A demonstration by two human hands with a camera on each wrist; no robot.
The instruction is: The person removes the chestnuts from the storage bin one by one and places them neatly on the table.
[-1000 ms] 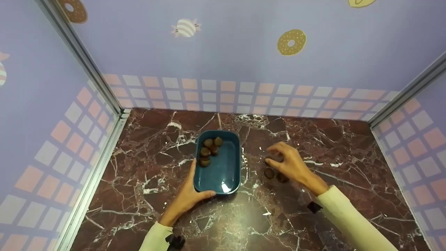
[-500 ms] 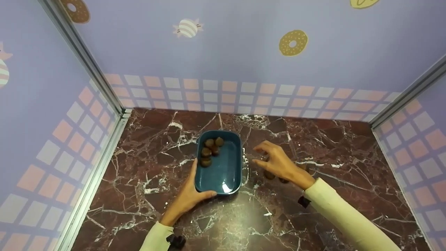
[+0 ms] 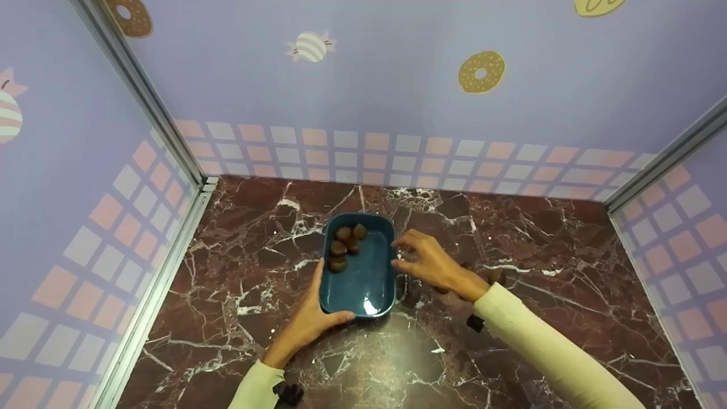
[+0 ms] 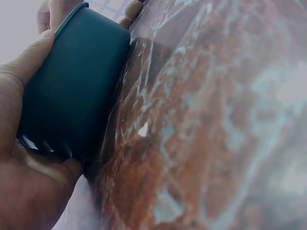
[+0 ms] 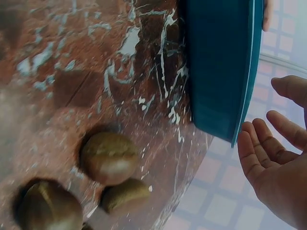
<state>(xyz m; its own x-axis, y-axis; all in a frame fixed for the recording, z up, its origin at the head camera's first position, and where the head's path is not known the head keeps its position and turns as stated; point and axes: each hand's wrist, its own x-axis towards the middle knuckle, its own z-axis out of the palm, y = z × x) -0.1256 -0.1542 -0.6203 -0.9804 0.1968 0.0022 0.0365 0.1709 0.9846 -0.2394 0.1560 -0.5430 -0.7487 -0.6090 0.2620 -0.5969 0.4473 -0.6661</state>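
Person's in pale yellow, the plain L sleeve (image 3: 255, 386) & matching R sleeve (image 3: 545, 341) both fairly snug & ending nr. the wrists, w/ a small, blocky blk. L wrist cam (image 3: 289, 393) & a sim. blk. R wrist cam (image 3: 475, 323), L hand (image 3: 314, 311) & R hand (image 3: 427, 259) both bare.

Marbled surface (image 3: 545, 244), blue container (image 3: 358, 291), loose chestnuts (image 5: 109, 160)

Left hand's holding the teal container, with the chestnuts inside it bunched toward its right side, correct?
Not the side: the head view shows the chestnuts bunched toward the left side of the teal container. The left hand does hold it.
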